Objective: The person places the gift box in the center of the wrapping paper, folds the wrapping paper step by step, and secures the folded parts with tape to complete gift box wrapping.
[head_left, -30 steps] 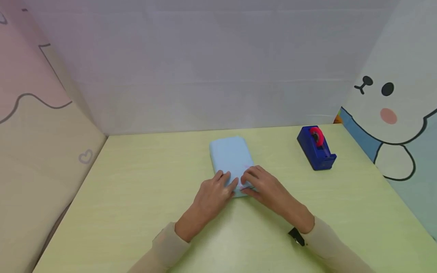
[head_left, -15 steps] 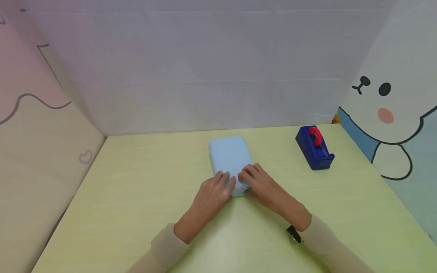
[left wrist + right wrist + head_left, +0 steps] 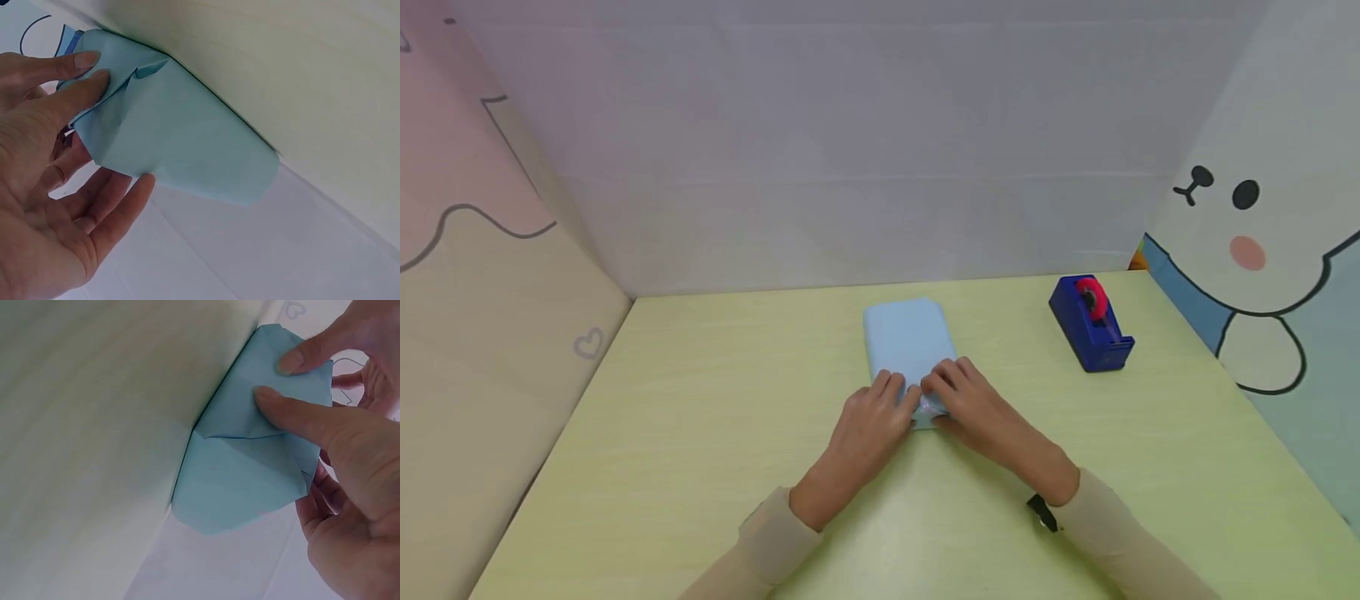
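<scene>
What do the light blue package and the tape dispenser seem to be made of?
Light blue package: probably matte paper outside, judging by the crisp creases and folded end flap. Tape dispenser: likely hard plastic, going by its even blue colour and clean edges; finish too small to judge.

No text, label, brand, number or sign can be read on the light-blue wrapped package, blue tape dispenser or tabletop.

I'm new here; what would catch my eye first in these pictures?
Probably the light-blue package near the middle of the table, with the left hand and right hand holding its near end. Next, the dark-blue tape dispenser with its red roll, toward the far right corner. Then the cartoon face on the right wall.
</scene>
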A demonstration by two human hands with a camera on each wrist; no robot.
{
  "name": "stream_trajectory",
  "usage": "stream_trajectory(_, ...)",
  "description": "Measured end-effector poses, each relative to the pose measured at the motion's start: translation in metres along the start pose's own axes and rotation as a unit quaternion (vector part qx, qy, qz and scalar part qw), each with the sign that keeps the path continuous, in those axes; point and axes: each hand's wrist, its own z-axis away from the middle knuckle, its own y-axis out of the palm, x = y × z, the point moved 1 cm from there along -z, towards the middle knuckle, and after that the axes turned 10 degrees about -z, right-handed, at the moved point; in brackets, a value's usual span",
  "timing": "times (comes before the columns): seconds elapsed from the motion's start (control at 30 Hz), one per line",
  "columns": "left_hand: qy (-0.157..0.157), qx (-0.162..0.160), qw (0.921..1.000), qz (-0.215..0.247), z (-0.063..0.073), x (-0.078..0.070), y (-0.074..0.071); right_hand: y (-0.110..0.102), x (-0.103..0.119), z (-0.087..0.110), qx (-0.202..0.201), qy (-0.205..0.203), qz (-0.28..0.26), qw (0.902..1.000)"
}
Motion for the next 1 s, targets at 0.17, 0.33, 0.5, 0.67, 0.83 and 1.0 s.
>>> stream_trajectory(0.17,-0.004,-0.007,0.9997,0.023,0.0,0.001,0.001,-0.001,-0.001,0.001,0.004,-0.002,-0.017,0.9998)
stream_trajectory(0.33,-0.008,-0.015,0.9988,0.047,0.0,0.004,0.0,-0.006,-0.004,0.001,0.003,-0.009,-0.072,0.9973)
stream_trajectory(0.5,-0.009,-0.009,0.9981,0.061,0.0,0.007,-0.001,-0.008,-0.007,0.0,-0.008,-0.007,-0.111,0.9937)
stream_trajectory(0.67,-0.015,-0.001,0.9966,0.081,0.0,0.009,0.0,-0.009,-0.008,0.0,-0.011,-0.001,-0.124,0.9923)
stream_trajectory(0.83,-0.015,0.007,0.9943,0.105,0.003,0.01,0.0,-0.011,-0.009,0.002,-0.018,0.008,-0.167,0.9857)
stream_trajectory(1.0,-0.026,0.009,0.9903,0.136,0.005,0.012,0.0,-0.013,-0.01,0.004,-0.018,0.016,-0.188,0.9819)
